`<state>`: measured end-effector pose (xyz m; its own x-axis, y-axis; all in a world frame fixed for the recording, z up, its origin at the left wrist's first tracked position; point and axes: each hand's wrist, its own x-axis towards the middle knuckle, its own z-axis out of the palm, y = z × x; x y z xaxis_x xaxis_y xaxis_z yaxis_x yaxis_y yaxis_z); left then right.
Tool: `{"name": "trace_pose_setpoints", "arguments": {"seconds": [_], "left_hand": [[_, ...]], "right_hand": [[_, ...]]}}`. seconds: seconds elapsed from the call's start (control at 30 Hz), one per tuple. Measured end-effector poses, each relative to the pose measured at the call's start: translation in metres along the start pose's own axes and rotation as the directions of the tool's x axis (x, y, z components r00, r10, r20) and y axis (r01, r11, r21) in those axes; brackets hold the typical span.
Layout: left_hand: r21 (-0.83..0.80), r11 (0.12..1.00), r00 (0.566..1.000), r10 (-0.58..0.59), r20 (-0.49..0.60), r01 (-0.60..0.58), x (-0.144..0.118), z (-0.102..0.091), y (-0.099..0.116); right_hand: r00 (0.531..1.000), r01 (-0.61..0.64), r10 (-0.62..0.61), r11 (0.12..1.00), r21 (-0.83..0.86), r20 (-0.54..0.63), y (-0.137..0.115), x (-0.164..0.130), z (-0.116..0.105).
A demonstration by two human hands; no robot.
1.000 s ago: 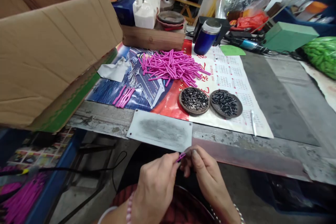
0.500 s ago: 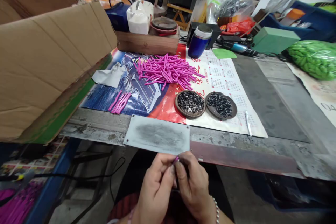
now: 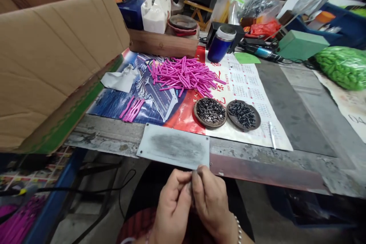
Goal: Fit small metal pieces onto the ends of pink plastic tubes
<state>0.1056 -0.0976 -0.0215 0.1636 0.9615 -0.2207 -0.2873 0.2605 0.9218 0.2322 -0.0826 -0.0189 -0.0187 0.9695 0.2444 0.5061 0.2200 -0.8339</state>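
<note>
My left hand (image 3: 175, 202) and my right hand (image 3: 210, 198) meet fingertip to fingertip at the table's front edge, both closed in a pinch. Between them is a small pink strip, whose tip showed a moment ago; the fingers hide it now. Just beyond my hands lies a pale metal plate (image 3: 175, 145) with a dark smudged middle. Behind it are two round dishes: one with small shiny metal fittings (image 3: 211, 111), the other with dark slim metal pieces (image 3: 243, 115). A heap of pink strips (image 3: 185, 75) lies farther back, and a small row of pink strips (image 3: 133, 109) to the left.
A big cardboard box (image 3: 63, 65) stands at the left. At the back are a wooden box (image 3: 164, 42), a blue mug (image 3: 220, 45) and a green block (image 3: 302, 45). A white tool (image 3: 272, 135) and a bag of green pieces (image 3: 343, 66) lie to the right.
The pink tip between my fingertips has gone out of sight as my right fingers closed over it. My hands stay together in nearly the same place; the view has shifted slightly.
</note>
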Motion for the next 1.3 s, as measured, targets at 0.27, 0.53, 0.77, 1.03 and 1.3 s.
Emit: {"name": "trace_pose_setpoints", "arguments": {"seconds": [0.27, 0.53, 0.77, 1.03, 1.3], "left_hand": [[-0.307, 0.812, 0.864, -0.429, 0.263, 0.497, 0.011, -0.008, 0.020], [0.514, 0.857, 0.979, -0.069, 0.190, -0.040, 0.003, -0.021, 0.022], [0.770, 0.523, 0.930, 0.238, 0.282, -0.367, 0.000, -0.022, 0.022], [0.795, 0.476, 0.920, 0.292, 0.261, -0.377, 0.028, -0.034, 0.052], [0.948, 0.312, 0.805, 0.576, -0.140, -0.059, 0.145, -0.118, 0.102]], "right_hand": [[0.906, -0.417, 0.318, 0.781, 0.464, 0.279, 0.010, 0.011, -0.026], [0.888, -0.402, 0.265, 0.844, 0.355, 0.376, 0.006, 0.015, -0.037], [0.953, -0.160, 0.113, 0.976, 0.147, 0.282, 0.003, 0.016, -0.035], [0.974, -0.137, 0.113, 0.984, 0.115, 0.198, 0.011, 0.030, -0.043], [0.966, -0.258, 0.257, 0.962, 0.084, 0.021, 0.031, 0.026, -0.042]]}}
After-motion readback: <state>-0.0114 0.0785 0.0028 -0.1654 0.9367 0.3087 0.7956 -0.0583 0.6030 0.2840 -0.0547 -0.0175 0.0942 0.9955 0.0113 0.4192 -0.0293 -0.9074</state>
